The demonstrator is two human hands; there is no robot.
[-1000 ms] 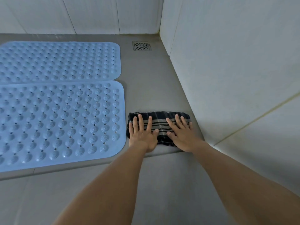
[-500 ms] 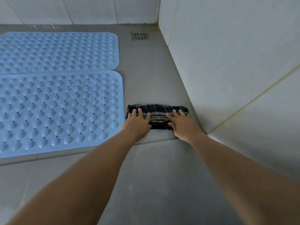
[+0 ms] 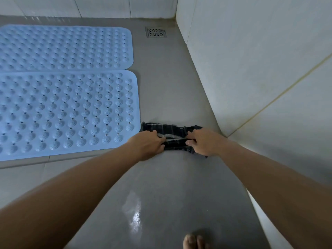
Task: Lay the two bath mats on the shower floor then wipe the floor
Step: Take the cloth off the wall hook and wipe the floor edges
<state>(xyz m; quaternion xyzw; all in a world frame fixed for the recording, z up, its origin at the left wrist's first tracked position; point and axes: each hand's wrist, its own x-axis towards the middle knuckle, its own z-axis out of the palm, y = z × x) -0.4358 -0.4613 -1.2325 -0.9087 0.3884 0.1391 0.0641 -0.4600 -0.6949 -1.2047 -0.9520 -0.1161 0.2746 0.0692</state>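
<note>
Two light blue studded bath mats lie flat side by side on the grey shower floor (image 3: 165, 90): the far mat (image 3: 64, 49) and the near mat (image 3: 68, 112). A dark striped cloth (image 3: 172, 131) lies bunched on the floor just right of the near mat's corner. My left hand (image 3: 147, 144) grips the cloth's left part with curled fingers. My right hand (image 3: 204, 141) grips its right part the same way. Part of the cloth is hidden under both hands.
A square metal drain (image 3: 156, 32) sits in the far corner. White tiled walls (image 3: 251, 60) close the right side and the back. A wet shiny patch (image 3: 134, 212) marks the darker floor near me, and my bare toes (image 3: 193, 241) show at the bottom edge.
Both hands went from lying flat on the cloth to clenching it. The cloth has been drawn toward me and bunched up into a narrower strip.
</note>
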